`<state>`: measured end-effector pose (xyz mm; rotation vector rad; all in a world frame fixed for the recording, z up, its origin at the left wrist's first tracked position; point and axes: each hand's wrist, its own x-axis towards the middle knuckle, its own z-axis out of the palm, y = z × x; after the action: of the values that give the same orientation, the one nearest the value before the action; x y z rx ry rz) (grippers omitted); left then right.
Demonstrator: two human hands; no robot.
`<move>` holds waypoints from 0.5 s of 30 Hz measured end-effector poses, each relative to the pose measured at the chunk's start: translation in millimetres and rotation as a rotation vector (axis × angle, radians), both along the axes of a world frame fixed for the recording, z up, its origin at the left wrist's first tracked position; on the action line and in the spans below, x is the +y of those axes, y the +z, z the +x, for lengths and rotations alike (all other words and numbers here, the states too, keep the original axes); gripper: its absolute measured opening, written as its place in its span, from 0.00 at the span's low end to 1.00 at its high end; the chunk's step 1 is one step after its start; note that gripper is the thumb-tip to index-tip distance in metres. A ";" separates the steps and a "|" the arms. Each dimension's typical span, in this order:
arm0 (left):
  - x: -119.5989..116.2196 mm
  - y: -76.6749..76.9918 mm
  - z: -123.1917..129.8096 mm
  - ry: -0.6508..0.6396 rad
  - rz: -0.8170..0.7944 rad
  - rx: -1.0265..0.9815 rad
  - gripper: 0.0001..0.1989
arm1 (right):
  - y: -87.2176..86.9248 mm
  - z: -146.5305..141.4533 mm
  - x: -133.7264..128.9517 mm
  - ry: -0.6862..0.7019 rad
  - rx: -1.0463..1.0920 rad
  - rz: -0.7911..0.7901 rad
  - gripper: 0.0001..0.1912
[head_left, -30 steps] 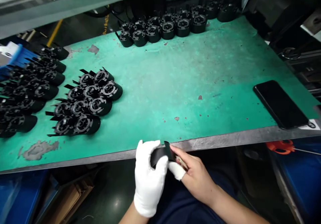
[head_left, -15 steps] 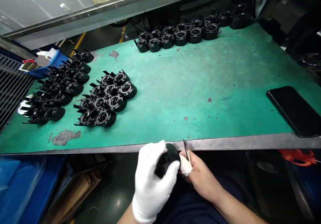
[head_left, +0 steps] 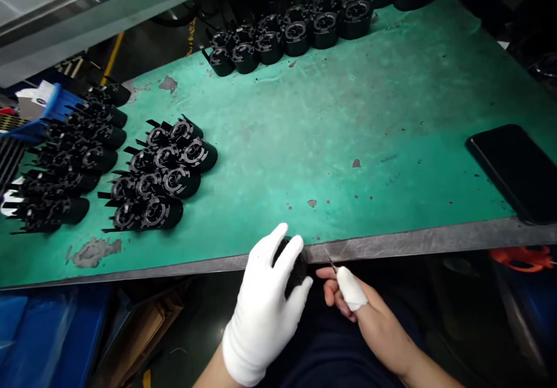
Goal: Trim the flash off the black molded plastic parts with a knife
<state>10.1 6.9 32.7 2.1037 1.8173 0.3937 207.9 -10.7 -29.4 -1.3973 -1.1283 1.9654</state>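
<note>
My left hand [head_left: 263, 312], in a white glove, is wrapped round a black round part [head_left: 296, 272] just off the table's front edge. Its fingers cover much of that part. To the right, apart from the part, my right hand [head_left: 361, 307] is bare except for a white wrap on the thumb. It holds a thin pointed blade [head_left: 331, 261], whose tip points up and left; the handle is hidden in the fingers.
Black round parts stand on the green table [head_left: 278, 121] in a left group [head_left: 161, 213], a far-left group [head_left: 72, 209] and a back row [head_left: 296, 39]. A black phone [head_left: 516, 170] lies right, orange scissor handles [head_left: 522, 258] below it. Behind the far-left group is a blue basket [head_left: 56, 107].
My right hand has moved right, away from the black part, and the blade now tilts left. My left hand has turned over the part, its fingers more spread. The view has shifted.
</note>
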 end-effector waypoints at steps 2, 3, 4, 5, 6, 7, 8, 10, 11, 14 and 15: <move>-5.2 -4.8 1.7 0.078 0.064 0.008 0.35 | -1.6 0.1 6.6 0.063 0.030 -0.025 0.25; -8.4 -8.0 3.7 0.130 0.103 0.010 0.37 | -1.2 -0.8 10.5 0.086 0.058 -0.027 0.23; -11.7 -11.5 6.2 0.175 0.133 0.012 0.38 | -0.4 -2.0 14.2 0.095 0.082 -0.016 0.21; -14.7 -15.1 8.8 0.209 0.153 0.014 0.39 | 0.5 -3.2 17.3 0.097 0.110 -0.002 0.20; -17.5 -18.6 11.2 0.232 0.166 0.016 0.40 | 1.2 -4.3 19.7 0.097 0.137 0.008 0.19; -19.7 -21.7 13.3 0.246 0.174 0.017 0.40 | 1.7 -5.0 21.2 0.096 0.160 0.017 0.19; -21.5 -24.5 15.2 0.258 0.179 0.016 0.39 | 1.7 -5.4 21.8 0.098 0.174 0.024 0.19; -23.8 -28.8 17.8 0.285 0.194 0.010 0.39 | 0.8 -5.4 21.5 0.102 0.181 0.039 0.19; -24.4 -30.6 18.8 0.300 0.202 0.005 0.39 | 0.1 -5.1 21.0 0.105 0.179 0.048 0.19; -25.0 -34.6 20.7 0.324 0.232 -0.010 0.38 | -0.7 -4.2 20.9 0.110 0.159 0.064 0.19; -25.1 -35.8 21.0 0.325 0.242 -0.013 0.38 | -0.4 -3.9 21.4 0.114 0.152 0.069 0.19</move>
<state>31.1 -18.3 -3.1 1.9417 2.2051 0.7390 204.0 10.7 -29.7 -1.1510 -1.2160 2.0517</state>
